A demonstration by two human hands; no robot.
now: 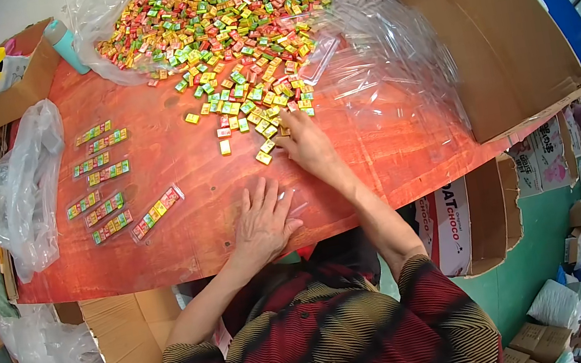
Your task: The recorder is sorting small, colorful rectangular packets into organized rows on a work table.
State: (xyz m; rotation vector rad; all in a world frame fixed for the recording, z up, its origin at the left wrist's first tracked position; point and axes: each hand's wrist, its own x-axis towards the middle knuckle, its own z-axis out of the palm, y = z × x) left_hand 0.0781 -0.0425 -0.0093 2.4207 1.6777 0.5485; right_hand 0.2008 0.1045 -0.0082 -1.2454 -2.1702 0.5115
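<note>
My left hand (262,221) rests on the red table with its fingers spread. Its thumb side is beside a clear plastic tray (298,203), partly hidden by the hand. Farther forward, my right hand (312,148) is at the near edge of a spread of small wrapped blocks (239,105). Its thumb and fingers close around a small yellow block (285,131). Other yellow blocks (263,157) lie just left of those fingertips. To the left, a clear strip pack (157,213) holds a row of coloured blocks, near several similar filled packs (109,206).
A large heap of red, green and yellow blocks (216,9) covers the far side. Clear plastic trays (384,50) pile up at right, before a tall cardboard box (486,18). At left are a plastic bag (30,186), a carton (22,95) and a turquoise bottle (66,47).
</note>
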